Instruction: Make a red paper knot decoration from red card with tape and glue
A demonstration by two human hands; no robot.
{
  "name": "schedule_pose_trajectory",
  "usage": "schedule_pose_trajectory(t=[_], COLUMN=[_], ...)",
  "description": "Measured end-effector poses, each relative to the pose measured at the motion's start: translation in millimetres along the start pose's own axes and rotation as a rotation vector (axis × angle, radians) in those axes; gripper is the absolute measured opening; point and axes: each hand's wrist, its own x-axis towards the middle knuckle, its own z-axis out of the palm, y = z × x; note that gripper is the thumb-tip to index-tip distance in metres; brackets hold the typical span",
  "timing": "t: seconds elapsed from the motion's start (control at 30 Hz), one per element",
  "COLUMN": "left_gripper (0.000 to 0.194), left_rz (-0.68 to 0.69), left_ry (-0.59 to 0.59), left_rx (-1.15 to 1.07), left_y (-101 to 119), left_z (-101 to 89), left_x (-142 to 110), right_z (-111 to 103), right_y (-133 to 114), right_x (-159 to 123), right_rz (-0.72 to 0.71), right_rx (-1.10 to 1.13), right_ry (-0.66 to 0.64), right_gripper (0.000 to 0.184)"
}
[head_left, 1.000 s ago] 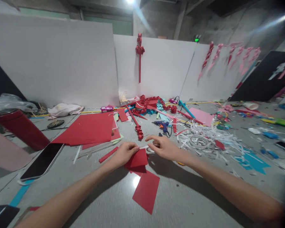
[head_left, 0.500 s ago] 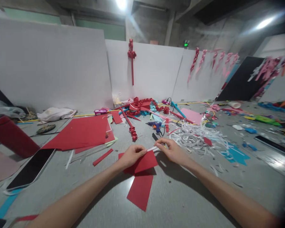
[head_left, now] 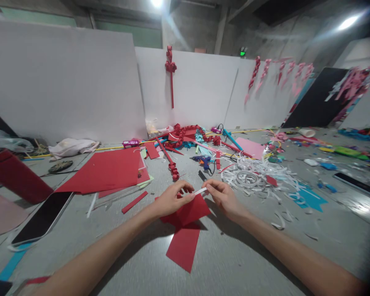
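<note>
My left hand (head_left: 171, 200) is closed on a small piece of red paper (head_left: 195, 211), its thumb at the upper edge. Between thumb and fingertips of my right hand (head_left: 224, 198) is the right end of a narrow white strip (head_left: 200, 191), which looks like tape backing. This strip runs along the paper's upper edge toward my left thumb. Below lies another red paper piece (head_left: 183, 248), flat on the grey surface and partly covered. A dark-handled tool (head_left: 202, 176) shows just behind my right fingertips; the rest of it is hidden.
Large red sheets (head_left: 107, 168) and a phone (head_left: 45, 220) lie to the left, beside a red tumbler (head_left: 18, 174). A blue glue gun (head_left: 203, 161) lies ahead. White paper scraps (head_left: 255, 176) heap at the right. A red paper chain (head_left: 172, 166) lies beyond my hands.
My right hand has closed on the white strip's end, where its fingers were apart before. The view swung right, and the red paper in my left hand has tilted.
</note>
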Motion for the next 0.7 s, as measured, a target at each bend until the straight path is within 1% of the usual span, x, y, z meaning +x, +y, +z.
schedule_pose_trajectory(t=[0.07,0.1,0.17,0.23,0.3,0.37,0.43,0.5,0.57,0.63,0.7], left_gripper=[0.033,0.037,0.045,0.052,0.056,0.057,0.056,0.054,0.05,0.047,0.044], left_rz=[0.053,0.058,0.006,-0.088,-0.141,-0.147,-0.14,-0.12,-0.075,-0.038,-0.049], left_ry=[-0.06,-0.089,-0.14,-0.178,-0.191,-0.182,-0.183,-0.179,-0.131,-0.031,0.092], left_rx=[-0.003,-0.014,-0.067,-0.158,-0.248,-0.293,-0.291,-0.252,-0.169,-0.067,-0.002], left_y=[1.5,1.2,-1.0,-3.3,-4.4,-4.2,-3.8,-4.6,-7.6,-12.8,-19.4], left_z=[2.4,4.7,10.7,16.8,21.6,25.0,27.3,29.1,30.4,30.9,30.7], left_x=[-0.3,-0.6,-1.8,-3.7,-6.0,-8.4,-10.7,-12.9,-14.7,-16.0,-16.7], right_z=[3.6,4.9,6.1,6.0,5.3,4.4,2.9,-0.3,-6.4,-15.7,-26.7], right_y=[-2.6,-3.4,-3.3,-0.8,2.4,4.0,1.7,-4.7,-12.3,-16.6,-14.7], right_x=[-1.9,-2.7,-3.9,-4.5,-4.7,-4.6,-4.0,-2.6,0.3,4.6,9.0], right_rz=[0.018,0.024,0.031,0.036,0.029,0.01,-0.02,-0.064,-0.16,-0.294,-0.37], right_rx=[0.029,0.037,0.04,0.028,0.004,-0.03,-0.089,-0.212,-0.417,-0.684,-0.962], right_ry=[-0.004,-0.008,-0.017,-0.025,-0.026,-0.023,-0.029,-0.054,-0.057,-0.014,0.042], right_gripper=[0.034,0.034,0.035,0.036,0.038,0.038,0.037,0.036,0.032,0.028,0.027])
